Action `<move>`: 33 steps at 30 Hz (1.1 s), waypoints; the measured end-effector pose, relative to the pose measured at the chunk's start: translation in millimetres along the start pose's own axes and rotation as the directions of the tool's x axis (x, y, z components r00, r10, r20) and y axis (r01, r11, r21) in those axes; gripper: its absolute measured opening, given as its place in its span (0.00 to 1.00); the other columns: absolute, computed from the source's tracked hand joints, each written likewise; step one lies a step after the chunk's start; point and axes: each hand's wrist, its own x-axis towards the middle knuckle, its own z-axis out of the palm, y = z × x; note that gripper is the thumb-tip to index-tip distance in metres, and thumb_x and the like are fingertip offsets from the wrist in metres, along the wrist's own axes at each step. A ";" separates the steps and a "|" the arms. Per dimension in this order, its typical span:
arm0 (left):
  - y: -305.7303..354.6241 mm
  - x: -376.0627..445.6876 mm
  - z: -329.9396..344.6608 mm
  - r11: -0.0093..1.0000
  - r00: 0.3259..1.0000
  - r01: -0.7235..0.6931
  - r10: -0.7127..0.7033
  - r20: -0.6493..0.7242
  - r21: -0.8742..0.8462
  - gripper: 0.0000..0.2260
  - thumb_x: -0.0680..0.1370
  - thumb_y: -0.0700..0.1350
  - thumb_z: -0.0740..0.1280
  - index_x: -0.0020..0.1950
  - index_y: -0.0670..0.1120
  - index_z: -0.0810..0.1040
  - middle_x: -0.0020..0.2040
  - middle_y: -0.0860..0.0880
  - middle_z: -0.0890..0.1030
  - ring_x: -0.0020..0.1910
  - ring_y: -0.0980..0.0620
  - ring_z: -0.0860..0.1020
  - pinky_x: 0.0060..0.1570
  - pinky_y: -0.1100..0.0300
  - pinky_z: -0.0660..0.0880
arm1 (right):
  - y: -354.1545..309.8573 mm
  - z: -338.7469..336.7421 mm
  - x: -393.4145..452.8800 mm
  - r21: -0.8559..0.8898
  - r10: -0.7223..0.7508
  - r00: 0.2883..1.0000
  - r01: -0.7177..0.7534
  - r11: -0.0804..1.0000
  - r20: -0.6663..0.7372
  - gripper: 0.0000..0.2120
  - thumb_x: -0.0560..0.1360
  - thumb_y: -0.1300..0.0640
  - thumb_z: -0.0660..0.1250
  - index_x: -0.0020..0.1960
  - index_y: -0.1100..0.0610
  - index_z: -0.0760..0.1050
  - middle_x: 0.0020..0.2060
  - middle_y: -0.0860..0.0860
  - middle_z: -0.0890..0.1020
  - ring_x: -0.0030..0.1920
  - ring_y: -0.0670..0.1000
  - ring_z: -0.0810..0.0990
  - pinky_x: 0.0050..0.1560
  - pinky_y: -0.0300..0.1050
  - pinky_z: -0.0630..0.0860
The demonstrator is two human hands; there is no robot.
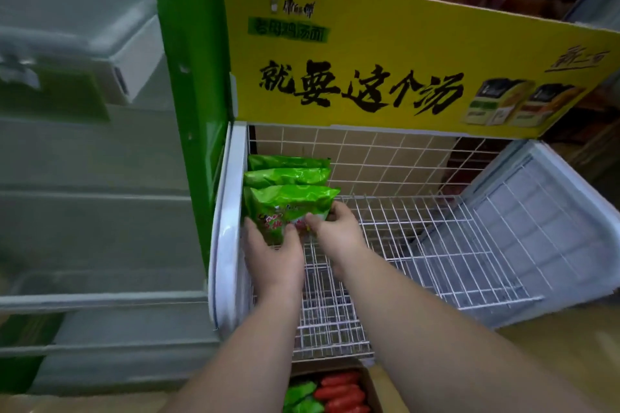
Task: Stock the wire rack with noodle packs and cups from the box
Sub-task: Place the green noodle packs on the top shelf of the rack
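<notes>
Both hands (303,238) clasp the front green noodle pack (288,208) on the wire rack (419,238).

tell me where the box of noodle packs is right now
In the head view, the box sits at the bottom edge, below the wire rack's front, between the person's forearms.

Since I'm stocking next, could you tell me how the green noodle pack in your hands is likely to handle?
The green noodle pack looks glossy, so probably slippery. Its puffy film wrapper likely dents and crackles. Standing on edge against the others, it may tip once both hands let go.
</notes>
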 end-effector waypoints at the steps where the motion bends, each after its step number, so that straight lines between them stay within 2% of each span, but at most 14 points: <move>1: 0.6 1.5 -0.9 1.000 1.000 -0.016 0.016 0.002 0.007 0.38 0.73 0.62 0.66 0.82 0.62 0.58 0.78 0.50 0.72 0.76 0.44 0.72 0.74 0.42 0.70 | 0.5 2.7 2.1 0.007 -0.003 1.000 0.003 1.000 -0.010 0.09 0.76 0.60 0.74 0.54 0.53 0.79 0.48 0.50 0.87 0.51 0.52 0.85 0.60 0.55 0.81; 5: 5.1 2.1 -2.0 0.999 0.999 -0.051 0.051 -0.011 0.010 0.33 0.82 0.54 0.68 0.84 0.61 0.57 0.80 0.52 0.69 0.77 0.46 0.70 0.73 0.49 0.70 | -1.5 11.3 6.8 0.033 0.005 0.999 -0.004 0.999 -0.040 0.08 0.77 0.58 0.75 0.55 0.54 0.80 0.47 0.50 0.87 0.49 0.52 0.87 0.59 0.56 0.82; 8: 10.3 -2.8 2.2 0.998 0.998 -0.052 0.051 -0.020 -0.021 0.36 0.83 0.51 0.68 0.86 0.57 0.53 0.84 0.51 0.60 0.81 0.48 0.62 0.74 0.56 0.63 | -2.8 14.3 9.5 0.011 -0.029 0.997 0.030 0.999 -0.076 0.08 0.77 0.56 0.75 0.55 0.54 0.80 0.46 0.49 0.87 0.48 0.50 0.86 0.57 0.54 0.83; 10: 12.6 -9.3 5.7 0.997 0.999 -0.038 0.036 -0.039 -0.063 0.36 0.82 0.48 0.70 0.86 0.54 0.54 0.84 0.50 0.58 0.80 0.50 0.62 0.64 0.66 0.62 | -3.6 15.2 11.2 -0.049 -0.041 0.996 0.037 0.998 -0.085 0.10 0.77 0.54 0.75 0.56 0.54 0.80 0.47 0.47 0.86 0.48 0.50 0.86 0.57 0.51 0.83; 12: 12.7 -17.7 8.6 0.996 0.996 -0.035 0.029 -0.079 -0.085 0.33 0.81 0.43 0.71 0.84 0.52 0.61 0.82 0.47 0.60 0.75 0.52 0.65 0.57 0.71 0.62 | -3.3 15.6 13.9 -0.128 -0.063 0.992 0.049 0.991 -0.109 0.12 0.77 0.51 0.75 0.57 0.54 0.79 0.47 0.48 0.85 0.49 0.51 0.85 0.57 0.49 0.81; 15: 7.2 -23.8 12.5 0.989 0.992 -0.113 0.105 -0.074 -0.100 0.29 0.80 0.41 0.69 0.79 0.55 0.67 0.79 0.50 0.61 0.74 0.51 0.68 0.63 0.62 0.69 | -1.3 17.3 15.9 -0.185 -0.085 0.989 0.061 0.981 -0.125 0.13 0.76 0.48 0.75 0.55 0.53 0.79 0.46 0.47 0.85 0.50 0.52 0.85 0.54 0.45 0.80; 19: 9.1 -20.5 15.7 0.983 0.997 -0.073 0.070 -0.023 -0.168 0.26 0.83 0.47 0.67 0.80 0.59 0.67 0.78 0.52 0.64 0.69 0.53 0.72 0.57 0.63 0.68 | 0.3 18.0 17.0 -0.188 -0.119 0.988 0.098 0.977 -0.103 0.11 0.74 0.49 0.77 0.51 0.53 0.81 0.43 0.47 0.87 0.46 0.51 0.86 0.53 0.50 0.83; 22: 12.6 -20.8 13.4 0.989 0.997 -0.070 0.072 0.011 -0.130 0.28 0.83 0.52 0.67 0.82 0.59 0.63 0.81 0.53 0.61 0.76 0.52 0.68 0.61 0.62 0.64 | -4.0 16.8 17.7 -0.193 -0.067 0.995 0.051 0.980 -0.077 0.12 0.72 0.48 0.79 0.51 0.52 0.83 0.43 0.47 0.87 0.46 0.51 0.87 0.54 0.50 0.83; 27: 15.8 -15.6 13.0 0.994 0.995 -0.076 0.081 0.062 -0.079 0.31 0.83 0.56 0.67 0.84 0.59 0.59 0.84 0.56 0.56 0.80 0.53 0.62 0.63 0.62 0.62 | 0.1 18.7 24.0 -0.041 0.058 0.998 -0.060 0.997 -0.040 0.17 0.63 0.46 0.79 0.50 0.48 0.84 0.43 0.48 0.89 0.47 0.54 0.88 0.55 0.58 0.84; 30: 13.4 -12.5 12.6 0.996 0.993 -0.080 0.084 0.081 -0.050 0.31 0.83 0.57 0.67 0.84 0.59 0.59 0.84 0.56 0.56 0.81 0.53 0.62 0.64 0.63 0.61 | 0.8 17.2 19.1 0.029 0.062 0.998 -0.062 0.998 -0.018 0.12 0.69 0.52 0.78 0.52 0.51 0.85 0.45 0.50 0.89 0.48 0.56 0.88 0.56 0.59 0.84; 33: 11.0 -14.0 7.7 0.996 0.991 -0.088 0.087 0.105 0.004 0.32 0.83 0.57 0.67 0.85 0.59 0.57 0.85 0.57 0.54 0.81 0.53 0.61 0.63 0.62 0.60 | 6.6 12.8 12.8 -0.002 0.042 0.999 -0.042 0.999 -0.009 0.15 0.71 0.49 0.76 0.56 0.52 0.84 0.48 0.49 0.88 0.51 0.54 0.87 0.58 0.57 0.83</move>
